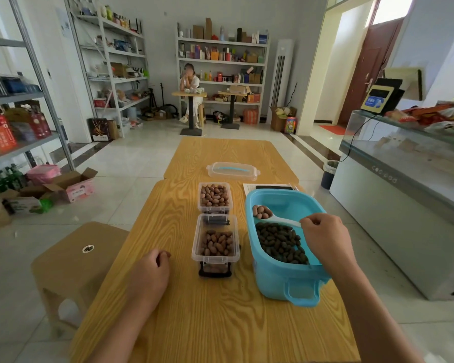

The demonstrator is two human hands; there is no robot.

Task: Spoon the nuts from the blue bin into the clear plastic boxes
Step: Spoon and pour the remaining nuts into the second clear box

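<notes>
Counter (168, 310), yellow wood-grain top, carrying all task items; near edge crossed by two bare forearms.

Left hand (152, 268): resting on the counter toward its left edge, fingers curled loosely inward, holding nothing.

Right hand (323, 237): over the right side of the counter, above the blue bin, fingers pinching the handle of a white plastic spoon (275, 218). Spoon bowl points left and away, level, loaded with a few light-brown nuts (262, 212), and sits inside the bin's far half.

Blue plastic bin (286, 273), rounded rectangle with a handle at its near end, standing toward the right edge. Dark brown nuts (281, 242) lie heaped in its near half; the far floor shows bare blue.

Near clear plastic box (216, 242), lidless, at the counter's middle, just left of the bin, partly filled with brown nuts.

Far clear plastic box (215, 197), lidless, directly beyond the first and close to it, filled nearly to the rim.

Clear plastic lid (233, 170) with a blue strip, lying on a second wooden counter (194, 153) butted against the far edge.

Seated person (190, 93) at a small table by the rear shelves.
</notes>
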